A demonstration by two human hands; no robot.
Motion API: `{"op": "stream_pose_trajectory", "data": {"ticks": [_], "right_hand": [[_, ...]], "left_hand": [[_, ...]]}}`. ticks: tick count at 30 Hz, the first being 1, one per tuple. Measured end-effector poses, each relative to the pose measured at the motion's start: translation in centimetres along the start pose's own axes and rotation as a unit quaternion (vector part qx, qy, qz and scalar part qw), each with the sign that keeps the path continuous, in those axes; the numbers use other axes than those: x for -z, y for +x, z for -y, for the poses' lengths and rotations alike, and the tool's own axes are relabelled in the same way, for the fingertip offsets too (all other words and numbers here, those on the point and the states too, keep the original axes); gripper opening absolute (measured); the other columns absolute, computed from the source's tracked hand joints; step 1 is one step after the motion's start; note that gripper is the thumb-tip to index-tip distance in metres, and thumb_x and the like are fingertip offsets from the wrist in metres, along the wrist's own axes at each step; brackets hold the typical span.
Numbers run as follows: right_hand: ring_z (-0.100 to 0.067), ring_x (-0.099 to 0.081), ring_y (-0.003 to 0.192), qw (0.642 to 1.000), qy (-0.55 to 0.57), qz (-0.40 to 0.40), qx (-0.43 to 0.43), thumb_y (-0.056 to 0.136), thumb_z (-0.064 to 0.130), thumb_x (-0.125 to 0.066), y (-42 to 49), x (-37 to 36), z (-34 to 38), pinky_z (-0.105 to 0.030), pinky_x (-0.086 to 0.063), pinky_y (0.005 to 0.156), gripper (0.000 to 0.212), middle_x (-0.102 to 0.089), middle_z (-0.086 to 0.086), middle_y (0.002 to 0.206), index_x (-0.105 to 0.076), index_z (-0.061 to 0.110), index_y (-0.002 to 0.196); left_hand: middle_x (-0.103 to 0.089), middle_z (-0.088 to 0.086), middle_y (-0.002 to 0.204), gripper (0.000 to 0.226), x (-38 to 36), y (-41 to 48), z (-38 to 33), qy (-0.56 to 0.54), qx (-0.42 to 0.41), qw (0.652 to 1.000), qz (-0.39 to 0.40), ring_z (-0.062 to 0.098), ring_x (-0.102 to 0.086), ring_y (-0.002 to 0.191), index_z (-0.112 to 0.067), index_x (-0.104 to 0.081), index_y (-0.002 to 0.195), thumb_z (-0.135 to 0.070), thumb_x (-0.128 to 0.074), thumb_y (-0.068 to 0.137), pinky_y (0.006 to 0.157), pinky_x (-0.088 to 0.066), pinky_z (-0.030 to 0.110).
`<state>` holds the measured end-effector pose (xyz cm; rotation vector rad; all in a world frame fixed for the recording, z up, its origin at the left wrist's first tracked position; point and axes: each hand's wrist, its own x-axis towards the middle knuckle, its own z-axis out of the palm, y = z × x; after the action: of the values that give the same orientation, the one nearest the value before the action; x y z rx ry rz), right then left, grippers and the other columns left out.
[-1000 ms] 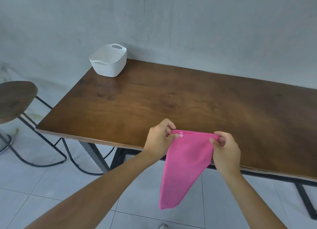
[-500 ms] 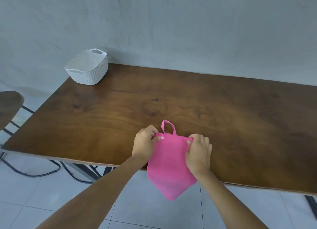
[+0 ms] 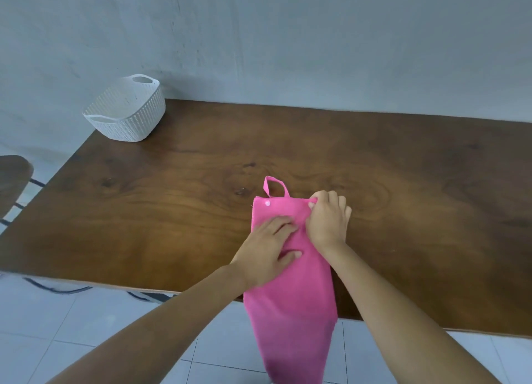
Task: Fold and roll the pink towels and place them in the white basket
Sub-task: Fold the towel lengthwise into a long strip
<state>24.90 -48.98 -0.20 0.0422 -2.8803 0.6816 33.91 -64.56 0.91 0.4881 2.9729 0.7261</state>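
Towel [image 3: 290, 297] lies partly on the surface [image 3: 172, 211], left hand [image 3: 269, 251] pressing it with flat fingers [image 3: 280, 222], right hand [image 3: 328, 219] pinching its far right corner; white basket [image 3: 135, 118] stands well apart.

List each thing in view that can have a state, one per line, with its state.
Pink cloth towel with hanging loop: laid on brown wooden table, lower part hanging over near edge.
White woven plastic basket: upright, no towel visible inside.
Left hand: flat, pressing towel.
Right hand: pinching towel's far right corner.
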Motion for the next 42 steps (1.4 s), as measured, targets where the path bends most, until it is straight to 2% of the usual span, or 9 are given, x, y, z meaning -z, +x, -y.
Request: {"op": "stream_pose_trajectory", "data": {"ticks": [3, 6, 9, 14, 21, 30, 34, 42], "right_hand": [[-0.023, -0.044, 0.115, 0.999, 0.007, 0.025, -0.024, 0.101, 0.025, -0.054, 2.4, 0.1, -0.1, -0.039, -0.030, 0.099, 0.011, -0.055, 0.001, 0.118, -0.063, 0.025, 0.109], [-0.024, -0.042, 0.122, 0.997, 0.026, 0.048, -0.055, 0.101, 0.029, -0.056, 4.8, 0.2, 0.0, -0.040, -0.028, 0.104, 0.013, -0.053, 0.000, 0.124, -0.065, 0.027, 0.110], [-0.025, -0.045, 0.121, 0.994, 0.051, 0.052, -0.084, 0.100, 0.034, -0.058, 7.0, 0.5, -0.3, -0.041, -0.030, 0.104, 0.013, -0.055, -0.002, 0.123, -0.064, 0.026, 0.108], [-0.021, -0.050, 0.118, 0.988, 0.099, 0.050, -0.105, 0.096, 0.047, -0.060, 7.9, 1.2, -1.6, -0.041, -0.032, 0.102, 0.028, -0.059, 0.002, 0.118, -0.064, 0.025, 0.113], [-0.015, -0.048, 0.111, 0.989, 0.081, 0.060, -0.107, 0.094, 0.051, -0.060, 4.9, 2.1, -2.1, -0.035, -0.030, 0.099, 0.030, -0.060, 0.010, 0.109, -0.066, 0.028, 0.113], [-0.013, -0.044, 0.109, 0.986, 0.012, 0.063, -0.154, 0.094, 0.059, -0.056, -0.4, 3.7, -1.6, -0.030, -0.026, 0.094, 0.042, -0.053, 0.010, 0.112, -0.061, 0.025, 0.117], [-0.011, -0.037, 0.100, 0.982, -0.007, 0.055, -0.183, 0.091, 0.059, -0.059, -3.8, 4.2, -1.7, -0.030, -0.026, 0.090, 0.038, -0.051, 0.011, 0.104, -0.059, 0.025, 0.109], [-0.014, -0.040, 0.091, 0.968, -0.050, 0.053, -0.241, 0.091, 0.052, -0.064, -10.2, 5.8, -1.6, -0.033, -0.031, 0.084, 0.026, -0.048, 0.012, 0.092, -0.050, 0.030, 0.088]], "left_hand": [[-0.005, -0.007, 0.170, 0.066, -0.7, 1.1, 0.7, 0.084, -0.007, 0.996, 0.027, 0.011, 0.005, 0.156, -0.029, -0.010, 0.163, -0.058, -0.028, 0.105, 0.127, 0.001, 0.035], [0.007, -0.008, 0.169, 0.062, -0.8, 3.0, 1.5, 0.135, -0.002, 0.990, 0.034, 0.011, 0.015, 0.155, -0.035, 0.003, 0.161, -0.059, -0.015, 0.106, 0.127, 0.004, 0.037], [0.009, -0.009, 0.169, 0.062, -0.6, 5.3, 2.4, 0.145, 0.003, 0.989, 0.037, 0.010, 0.017, 0.154, -0.038, 0.003, 0.161, -0.061, -0.011, 0.105, 0.127, 0.003, 0.038], [0.009, -0.011, 0.169, 0.063, 0.6, 9.2, 4.8, 0.144, -0.006, 0.988, 0.047, 0.008, 0.017, 0.154, -0.040, 0.001, 0.161, -0.064, -0.010, 0.103, 0.127, 0.006, 0.037], [0.007, -0.011, 0.170, 0.063, 1.8, 16.1, 7.7, 0.128, -0.009, 0.990, 0.054, 0.009, 0.014, 0.155, -0.040, -0.001, 0.161, -0.063, -0.013, 0.103, 0.127, 0.004, 0.037], [0.000, -0.005, 0.171, 0.064, 3.2, 24.9, 10.6, 0.129, -0.018, 0.990, 0.058, 0.015, 0.006, 0.156, -0.036, -0.007, 0.162, -0.061, -0.013, 0.103, 0.127, 0.003, 0.040], [-0.001, -0.002, 0.171, 0.065, 3.6, 28.2, 11.3, 0.131, 0.001, 0.990, 0.059, 0.018, 0.003, 0.157, -0.034, -0.008, 0.162, -0.061, -0.013, 0.104, 0.127, 0.002, 0.041], [-0.003, 0.004, 0.171, 0.066, 3.7, 31.3, 11.8, 0.141, 0.004, 0.988, 0.054, 0.026, -0.001, 0.157, -0.031, -0.009, 0.162, -0.060, -0.010, 0.103, 0.126, -0.002, 0.046]]}}
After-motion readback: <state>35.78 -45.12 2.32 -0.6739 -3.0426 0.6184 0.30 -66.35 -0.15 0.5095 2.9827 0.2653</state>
